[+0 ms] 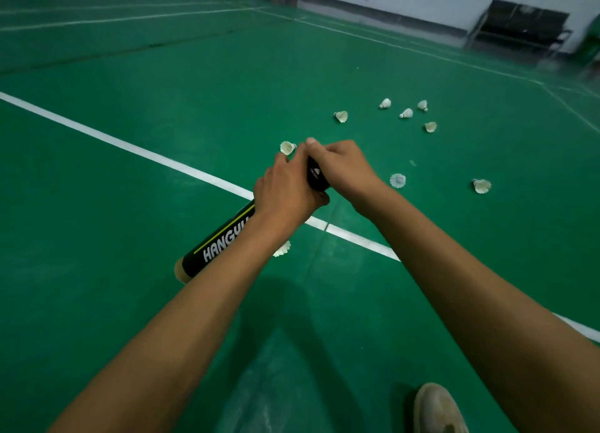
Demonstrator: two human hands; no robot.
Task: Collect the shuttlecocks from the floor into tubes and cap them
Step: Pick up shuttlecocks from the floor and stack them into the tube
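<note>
**Tube gripped in both hands over court**

The black HANGYU tube [220, 241] is gripped mid-length by the left hand [285, 189]; its far end is clasped by the right hand [341, 166]. Loose shuttlecocks [397, 180] are scattered on the green floor [130, 205] beyond.

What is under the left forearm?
Part of the black tube and a white shuttlecock on the floor; only its feather edge shows, the forearm covers the rest.
</note>
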